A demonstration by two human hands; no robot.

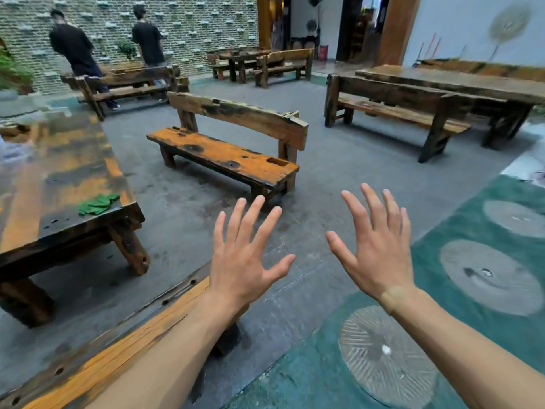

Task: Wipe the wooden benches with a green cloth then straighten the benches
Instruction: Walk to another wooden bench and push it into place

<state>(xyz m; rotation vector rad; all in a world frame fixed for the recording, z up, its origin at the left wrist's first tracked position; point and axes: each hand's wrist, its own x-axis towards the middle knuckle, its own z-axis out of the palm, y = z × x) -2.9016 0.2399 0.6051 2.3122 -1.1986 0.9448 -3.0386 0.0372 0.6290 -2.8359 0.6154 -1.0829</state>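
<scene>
The green cloth (98, 204) lies crumpled near the corner of the wooden table (59, 178), well off to the left of both hands and touched by neither. The left hand (244, 255) and the right hand (377, 246) are held out in front, palms down, fingers straight and spread, holding nothing; they hang over the floor rather than over any wood, so no wiping looks under way yet. Just under the left forearm runs the edge of a near bench (124, 343), the closest seat. Beyond the fingertips stands a bench with a backrest (224, 154), set at an angle to the table, so it probably needs straightening. Reaching left for the cloth looks like the first step. Farther off, two people (73, 51) stand by the brick wall (191, 25).
</scene>
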